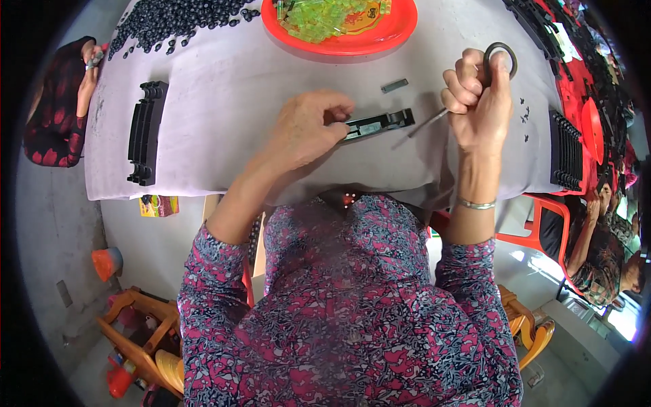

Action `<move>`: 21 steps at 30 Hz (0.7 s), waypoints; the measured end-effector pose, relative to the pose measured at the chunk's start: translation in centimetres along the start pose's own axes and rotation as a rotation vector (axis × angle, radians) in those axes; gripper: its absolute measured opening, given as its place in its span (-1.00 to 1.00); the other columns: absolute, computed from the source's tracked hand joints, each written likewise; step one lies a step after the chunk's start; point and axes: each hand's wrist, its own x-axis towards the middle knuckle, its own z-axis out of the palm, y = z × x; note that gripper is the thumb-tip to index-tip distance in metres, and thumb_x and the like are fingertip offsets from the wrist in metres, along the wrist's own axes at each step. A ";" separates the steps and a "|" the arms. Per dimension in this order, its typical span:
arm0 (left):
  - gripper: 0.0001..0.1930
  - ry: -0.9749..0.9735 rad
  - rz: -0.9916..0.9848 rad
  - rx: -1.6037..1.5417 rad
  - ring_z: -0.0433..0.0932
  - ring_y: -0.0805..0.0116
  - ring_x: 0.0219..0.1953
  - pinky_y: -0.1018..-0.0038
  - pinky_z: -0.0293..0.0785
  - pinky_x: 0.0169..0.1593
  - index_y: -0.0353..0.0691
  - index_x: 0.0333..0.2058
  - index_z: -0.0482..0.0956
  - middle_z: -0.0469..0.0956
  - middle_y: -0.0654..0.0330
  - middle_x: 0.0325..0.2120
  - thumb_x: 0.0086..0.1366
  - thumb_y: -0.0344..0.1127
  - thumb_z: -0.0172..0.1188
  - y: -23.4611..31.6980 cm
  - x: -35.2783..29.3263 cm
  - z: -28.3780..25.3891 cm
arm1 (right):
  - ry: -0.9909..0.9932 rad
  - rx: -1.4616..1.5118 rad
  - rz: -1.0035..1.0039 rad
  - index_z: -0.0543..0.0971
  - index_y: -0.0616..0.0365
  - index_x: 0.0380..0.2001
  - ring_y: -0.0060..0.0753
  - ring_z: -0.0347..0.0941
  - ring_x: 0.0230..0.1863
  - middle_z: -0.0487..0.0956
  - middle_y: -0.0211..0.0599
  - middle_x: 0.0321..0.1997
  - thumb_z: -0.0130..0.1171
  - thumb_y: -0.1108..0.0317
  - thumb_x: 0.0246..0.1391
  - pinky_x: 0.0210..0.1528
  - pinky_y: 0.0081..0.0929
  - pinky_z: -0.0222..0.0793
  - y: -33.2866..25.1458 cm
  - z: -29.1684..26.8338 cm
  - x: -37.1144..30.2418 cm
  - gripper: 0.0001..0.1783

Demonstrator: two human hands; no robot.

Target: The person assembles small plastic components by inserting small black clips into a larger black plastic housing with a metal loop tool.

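My left hand (pixel 308 125) is closed at the thumb and fingertips on a narrow black plastic housing (pixel 376 126), which lies on the cloth. A pale grey-green strip sits in its channel, and a rounded black part is near its right end. My right hand (pixel 478 102) is raised to the right of the housing, its fingers curled around a ring-handled tool (pixel 500 46). The black ring stands by the thumb, and a thin metal shaft points down-left, its end apart from the housing. A small dark grey strip (pixel 394 85) lies just beyond the housing.
A red plate (pixel 339 49) of green transparent pieces and many black beads (pixel 180 20) stand at the far side. Black slotted racks (pixel 146 132) lie left and right (pixel 566 150). Tiny black bits (pixel 525 117) lie near my right hand. Other people sit at both sides.
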 end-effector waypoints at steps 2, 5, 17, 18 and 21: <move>-0.73 0.036 0.036 -0.133 0.56 0.26 -0.27 0.43 0.46 -0.13 -0.35 -0.22 0.59 0.53 0.13 -0.40 0.05 -0.46 0.25 0.1 -0.8 -0.5 | 0.079 -0.108 0.031 0.43 0.16 -0.35 -0.71 -0.12 -0.68 0.05 -0.61 -0.66 -0.17 -0.01 0.36 -0.68 -0.66 -0.23 -0.6 -0.8 0.0 -0.55; -0.68 0.054 0.113 0.005 0.56 0.19 -0.26 0.38 0.45 -0.14 -0.33 -0.19 0.59 0.54 0.10 -0.36 0.02 -0.41 0.30 0.6 -1.9 -0.7 | 0.143 -0.349 0.173 0.42 0.22 -0.25 -0.72 -0.04 -0.66 0.10 -0.61 -0.63 -0.13 0.08 0.36 -0.70 -0.69 -0.18 0.1 -3.3 0.8 -0.62; -0.67 0.301 0.239 0.323 0.50 0.07 -0.29 0.23 0.39 -0.23 -0.26 -0.27 0.64 0.50 0.12 -0.39 -0.10 -0.35 0.38 0.0 -3.4 1.8 | 0.191 -1.251 -0.200 0.62 0.20 -0.32 -0.68 0.31 -0.54 0.46 -0.46 -0.56 0.13 0.22 0.22 -0.52 -0.64 0.26 1.6 -4.7 0.5 -0.75; -0.67 0.308 0.238 0.323 0.50 0.07 -0.29 0.23 0.39 -0.23 -0.26 -0.27 0.64 0.50 0.12 -0.39 -0.10 -0.35 0.38 0.2 -3.6 1.8 | 0.266 -1.195 -0.434 0.63 0.20 -0.31 -0.71 0.30 -0.53 0.46 -0.49 -0.58 0.16 0.26 0.20 -0.49 -0.65 0.26 1.7 -4.3 -0.3 -0.78; -0.67 0.351 0.220 0.250 0.49 0.08 -0.29 0.24 0.42 -0.22 -0.27 -0.27 0.63 0.48 0.12 -0.40 -0.10 -0.39 0.37 0.9 -3.8 1.9 | 0.205 -0.867 -0.196 0.61 0.28 -0.25 -0.74 0.30 -0.50 0.45 -0.50 -0.59 0.23 0.35 0.13 -0.45 -0.67 0.24 1.0 0.4 -5.3 -0.79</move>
